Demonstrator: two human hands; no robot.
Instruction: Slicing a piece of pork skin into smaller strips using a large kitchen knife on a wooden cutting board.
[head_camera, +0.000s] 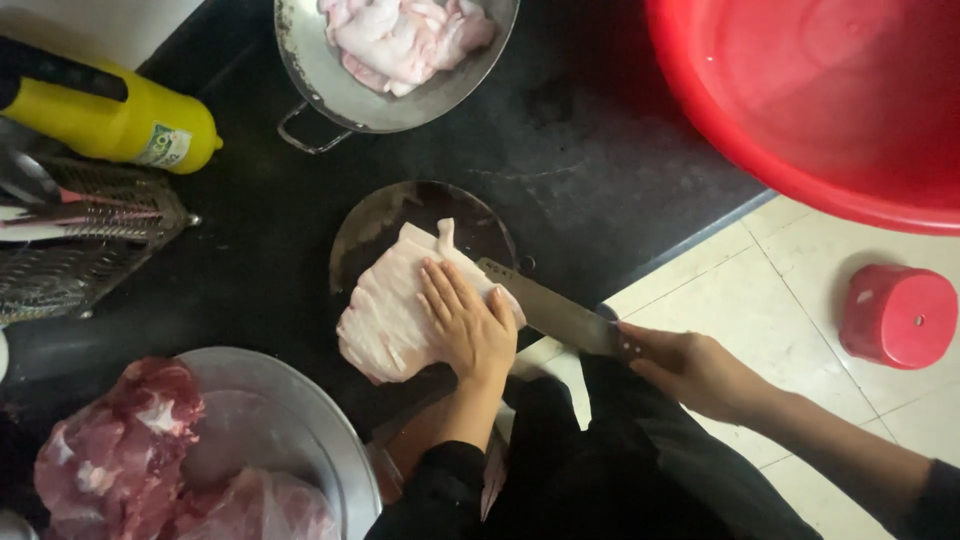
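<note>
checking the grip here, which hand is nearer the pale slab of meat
Left. The left hand lies flat on the meat slab; the right hand is off to its right, gripping the knife.

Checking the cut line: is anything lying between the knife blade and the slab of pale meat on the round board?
Nothing visible. The knife, held in the right hand, meets the meat slab directly beside the left hand, which presses flat on the slab.

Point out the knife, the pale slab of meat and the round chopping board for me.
knife (555, 312): head view, middle of the blade.
slab of meat (385, 315): head view, bare pale surface.
chopping board (385, 212): head view, bare upper-left part.
</note>
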